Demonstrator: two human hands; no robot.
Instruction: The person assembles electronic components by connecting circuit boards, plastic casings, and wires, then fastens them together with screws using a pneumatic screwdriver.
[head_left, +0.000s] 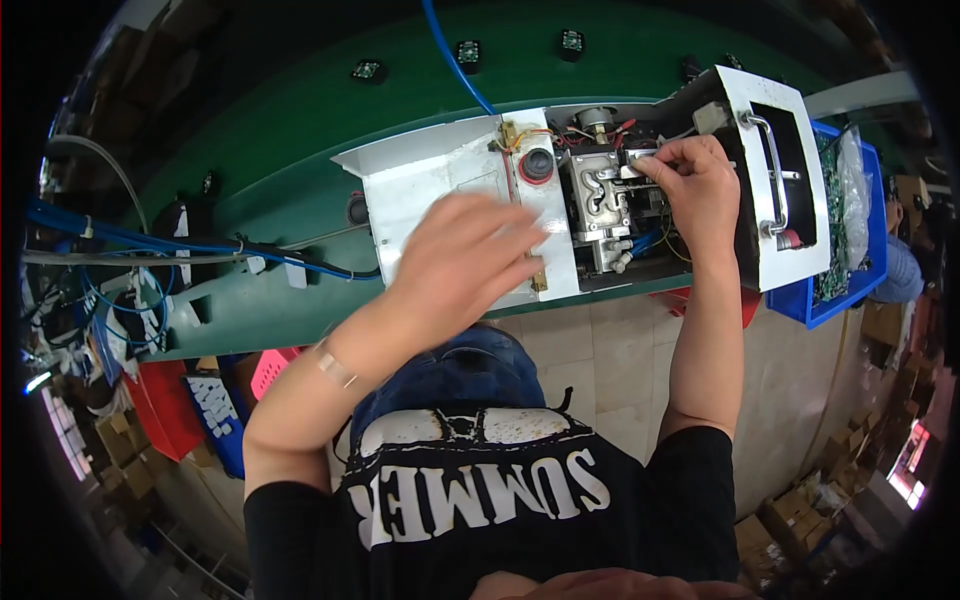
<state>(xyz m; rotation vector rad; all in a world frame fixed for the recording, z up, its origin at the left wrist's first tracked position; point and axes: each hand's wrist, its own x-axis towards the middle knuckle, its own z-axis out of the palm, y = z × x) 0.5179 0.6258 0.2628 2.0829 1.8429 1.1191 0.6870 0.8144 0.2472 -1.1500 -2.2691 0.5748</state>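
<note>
My right hand [705, 185] reaches over a silver metal fixture [598, 190] set in an open white machine. Its thumb and fingertips pinch a small silver metal part [634, 170] at the fixture's upper right edge; the fingers partly cover it. Motion blurs my left hand [465, 255], which hovers above the machine's white cover plate [415, 200]. The left fingers are stretched out and apart, pointing right, and no object shows in them. Just beyond those fingers sits a round black button with a red ring [537, 166].
Thin wires, blue tubes [645, 243] and a round gauge [596, 117] surround the fixture. A white end panel with a metal handle [778, 175] stands at right, beside a blue bin [872, 250] of green circuit boards. Several small black parts lie on the green bench [300, 110]. A blue hose [455, 60] crosses above.
</note>
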